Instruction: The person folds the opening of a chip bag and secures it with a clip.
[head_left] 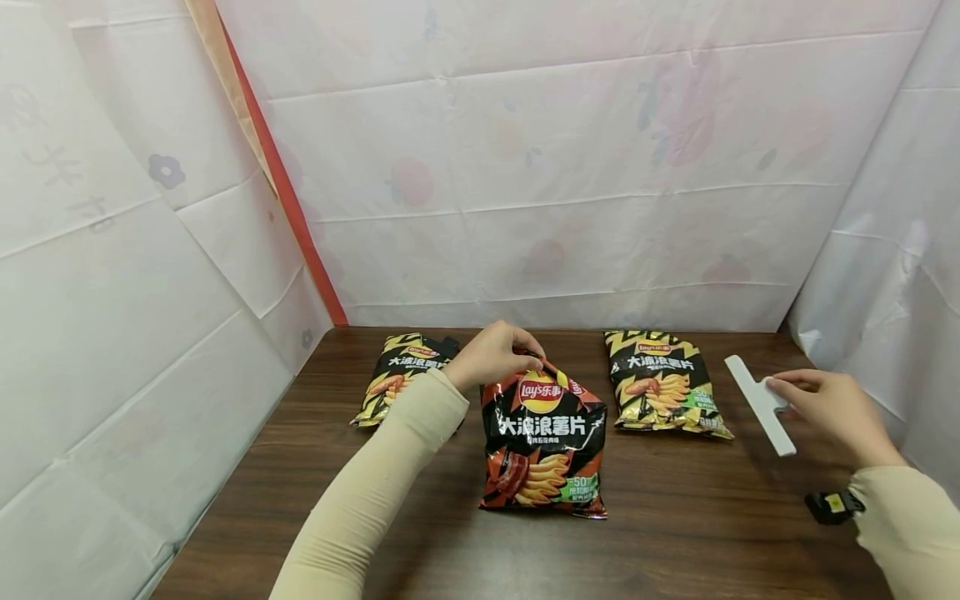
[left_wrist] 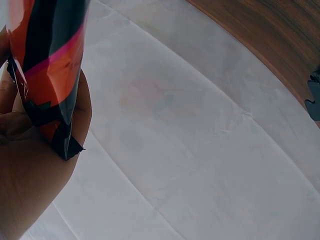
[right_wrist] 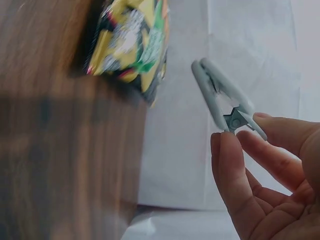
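My left hand [head_left: 495,354] grips the gathered top of a red and black chip bag [head_left: 542,446], which hangs upright with its printed front toward me. In the left wrist view the bag's folded top corner [left_wrist: 55,115] sits against the palm, among the fingers. At the right, my right hand [head_left: 836,408] pinches a long white bag clip [head_left: 761,406] by its short handle. The right wrist view shows the clip [right_wrist: 215,95] from its end, with thumb and fingertips on the two handle tabs and its long jaws slightly apart.
A yellow and black chip bag [head_left: 663,383] lies on the brown wooden table [head_left: 675,533] between the hands. Another one [head_left: 397,371] lies at the left, partly behind my left forearm. White printed sheets [head_left: 562,167] hang round the back and sides.
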